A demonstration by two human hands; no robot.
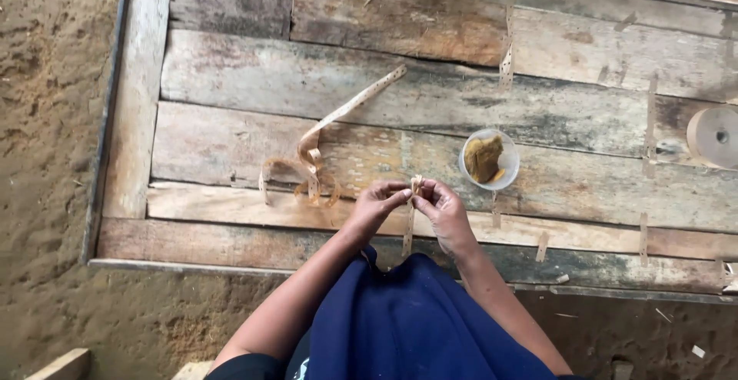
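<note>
Both hands meet over the near edge of a weathered plank platform (323,80); the left hand (374,205) and the right hand (444,209) pinch the top end of 1 narrow pale strip (410,230), thumbs and forefingers closed on it from either side, while the rest of the strip hangs straight down between the wrists toward a dark blue garment (415,326). Both hands are therefore closed in a fine fingertip grasp on the same strip, neither clenched hard nor let go.

The strip looks thin, light and pliant, much like tape or veneer banding; it probably bends readily and could crease or tear if pulled sharply, so a hold near the end, flat between fingertips, seems the sound one.

Just beyond the right hand stands a small clear round cup (489,159) holding a yellowish-brown lump, perhaps a sponge or paste; I cannot tell which. To the left of the hands lies a curled tangle of tan perforated strip (307,172), 1 long tail running up across the boards; at the far right edge sits a roll of tape (713,136), partly cut off. Short strip offcuts lie scattered on the planks; sandy ground (46,119) borders the platform on the left.
</note>
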